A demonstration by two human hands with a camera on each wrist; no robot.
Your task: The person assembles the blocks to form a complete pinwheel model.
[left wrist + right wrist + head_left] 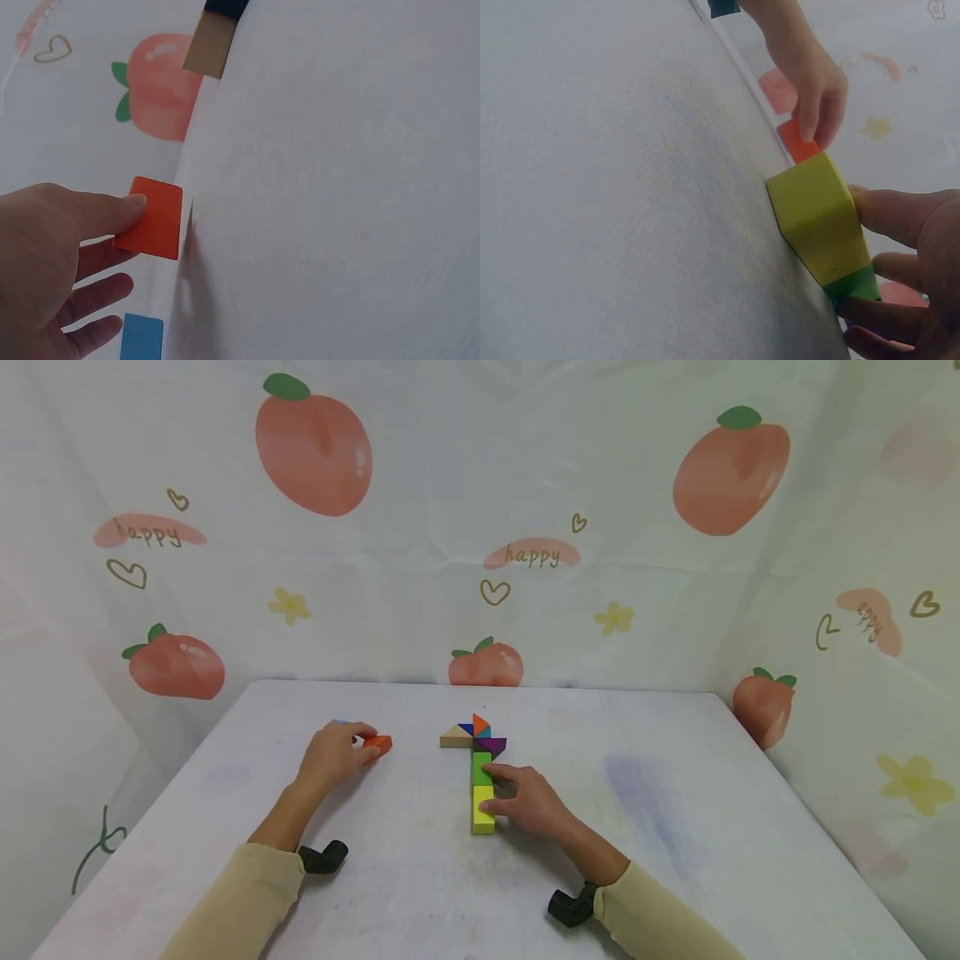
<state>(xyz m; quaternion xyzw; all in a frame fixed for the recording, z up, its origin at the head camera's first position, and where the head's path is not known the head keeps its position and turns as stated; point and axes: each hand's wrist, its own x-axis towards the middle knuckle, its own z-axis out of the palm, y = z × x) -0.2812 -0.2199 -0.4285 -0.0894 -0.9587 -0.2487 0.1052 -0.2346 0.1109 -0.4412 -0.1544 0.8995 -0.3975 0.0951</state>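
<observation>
Between thumb and fingers my left hand (330, 756) pinches an orange block (379, 744), low over the left part of the table. A blue block (142, 336) lies by that hand, mostly covered by it in the head view. My right hand (534, 802) touches a row of two blocks from the right: its thumb is at the yellow block (483, 818), its forefinger at the green block (482, 768). Beyond the green block sit a purple piece (492, 746), a tan triangle (455, 740), an orange triangle (479, 726) and small blue and teal pieces.
A white cloth covers the table (405, 893), with a bluish smudge right of the blocks. Behind it hangs a white curtain (420, 485) printed with peaches. Black wrist mounts (324, 857) sit at both sleeves.
</observation>
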